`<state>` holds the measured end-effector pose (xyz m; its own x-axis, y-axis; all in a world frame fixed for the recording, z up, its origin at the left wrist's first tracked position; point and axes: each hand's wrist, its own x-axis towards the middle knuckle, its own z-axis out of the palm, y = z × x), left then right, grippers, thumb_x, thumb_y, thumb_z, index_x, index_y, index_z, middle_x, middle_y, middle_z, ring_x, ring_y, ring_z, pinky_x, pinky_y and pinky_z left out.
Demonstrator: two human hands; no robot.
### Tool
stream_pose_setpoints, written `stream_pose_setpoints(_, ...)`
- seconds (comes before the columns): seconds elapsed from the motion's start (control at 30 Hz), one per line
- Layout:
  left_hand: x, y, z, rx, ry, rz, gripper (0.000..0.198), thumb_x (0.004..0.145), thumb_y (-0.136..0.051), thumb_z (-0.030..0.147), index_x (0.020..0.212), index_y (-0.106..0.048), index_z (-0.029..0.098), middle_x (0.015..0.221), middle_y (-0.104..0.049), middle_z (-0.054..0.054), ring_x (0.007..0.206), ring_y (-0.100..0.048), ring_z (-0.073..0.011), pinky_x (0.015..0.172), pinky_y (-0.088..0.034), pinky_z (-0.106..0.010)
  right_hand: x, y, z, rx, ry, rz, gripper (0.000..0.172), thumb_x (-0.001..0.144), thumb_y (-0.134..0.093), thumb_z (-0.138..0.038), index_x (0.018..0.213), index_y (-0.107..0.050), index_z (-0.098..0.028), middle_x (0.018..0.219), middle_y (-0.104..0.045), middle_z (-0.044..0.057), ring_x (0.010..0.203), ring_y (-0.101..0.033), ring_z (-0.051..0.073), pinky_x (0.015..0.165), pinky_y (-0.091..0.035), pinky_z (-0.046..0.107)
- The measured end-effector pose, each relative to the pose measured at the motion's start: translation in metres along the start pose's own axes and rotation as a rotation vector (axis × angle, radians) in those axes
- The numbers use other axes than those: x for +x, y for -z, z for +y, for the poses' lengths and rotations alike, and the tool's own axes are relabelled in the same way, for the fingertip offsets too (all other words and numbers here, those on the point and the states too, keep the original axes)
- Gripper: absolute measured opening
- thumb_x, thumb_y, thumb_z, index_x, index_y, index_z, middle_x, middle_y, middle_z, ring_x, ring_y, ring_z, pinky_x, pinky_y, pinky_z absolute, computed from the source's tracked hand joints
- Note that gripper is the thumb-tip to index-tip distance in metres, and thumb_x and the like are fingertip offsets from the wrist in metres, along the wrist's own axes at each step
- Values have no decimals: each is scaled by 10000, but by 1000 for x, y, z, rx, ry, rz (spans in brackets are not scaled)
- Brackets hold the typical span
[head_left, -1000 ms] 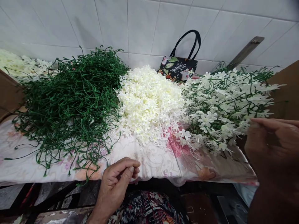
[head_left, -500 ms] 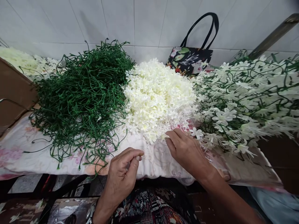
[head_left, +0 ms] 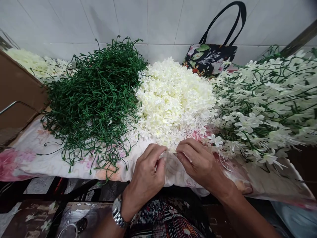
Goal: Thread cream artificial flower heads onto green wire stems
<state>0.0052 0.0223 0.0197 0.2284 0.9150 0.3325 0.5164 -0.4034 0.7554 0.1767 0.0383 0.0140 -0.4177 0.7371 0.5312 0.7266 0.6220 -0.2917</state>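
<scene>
In front of the loose pile of cream-white artificial flower heads, my two hands are close together over the cloth. My right hand is closed, its fingertips pinching a small pale flower piece. My left hand, with a metal watch on the wrist, has thumb and index finger curled together at the other side of that piece. What its fingertips grip is too small to make out. A tangled heap of green plastic stems lies to the left of the flower heads.
White flowers on green stems are piled at the right. A black floral tote bag stands against the tiled wall. A brown cardboard box is at the left. Floral cloth covers the work surface.
My left hand has moved up and right to meet my right hand. The right hand has drawn slightly back from the flower pile, with a pale piece now visible at its fingertips. The view has shifted.
</scene>
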Motion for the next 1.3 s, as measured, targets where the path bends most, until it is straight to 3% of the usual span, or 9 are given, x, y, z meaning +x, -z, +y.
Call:
stream_pose_setpoints(0.17,4,-9,4,41,13,11,181,790,-419,48,727,-547,159,678,-556,-12,640,-529,-128,594,-416,-231,-6,-3,-8,141,56,39,129,834,-488,-57,786,-540,-165,704,-598,46,704,-561,151,644,-477,287)
stream_pose_setpoints(0.33,-6,-4,4,-94,153,24,148,765,-467,68,680,-531,171,606,-534,26,554,-492,-102,538,-388,-208,-11,1,-14,334,-27,39,106,842,-485,-78,854,-535,-171,697,-589,21,656,-548,122,580,-475,252)
stream_pose_setpoints(0.53,-13,1,13,-163,120,82,138,762,-471,93,681,-548,173,633,-562,5,576,-512,-113,558,-403,-219,-12,5,-22,431,-96,-18,84,821,-521,-145,892,-559,-167,720,-596,25,646,-561,123,569,-485,249)
stream_pose_setpoints(0.67,-14,4,17,-436,326,-6,114,730,-510,137,630,-556,167,578,-520,14,520,-475,-107,503,-388,-218,-10,6,-27,481,-84,14,153,819,-456,-73,862,-567,-169,696,-601,23,648,-567,119,573,-475,239)
stream_pose_setpoints(0.8,-15,4,18,-698,511,-45,107,700,-566,184,594,-560,162,515,-485,34,464,-422,-87,452,-359,-202,-12,6,-31,540,-125,-35,150,813,-448,-86,854,-568,-165,688,-586,18,628,-554,119,549,-463,241)
stream_pose_setpoints(1.0,-18,-1,14,-885,630,-78,90,636,-626,187,577,-575,142,484,-480,42,414,-360,-53,419,-292,-189,-17,3,-36,368,-123,-10,132,817,-440,-79,798,-553,-145,662,-546,31,632,-510,140,566,-433,285)
stream_pose_setpoints(1.13,-18,-1,14,-993,736,-114,134,616,-664,233,590,-580,132,478,-522,28,355,-331,-32,377,-233,-184,-19,5,-37,569,-222,-102,83,838,-474,-143,818,-553,-160,668,-536,1,593,-501,101,537,-421,234)
stream_pose_setpoints(1.3,-20,-1,14,-942,703,-120,187,641,-682,291,604,-581,138,505,-531,20,379,-356,-42,366,-251,-177,-23,5,-37,721,-330,-116,82,859,-504,-203,819,-572,-182,666,-559,-18,572,-515,84,522,-418,204)
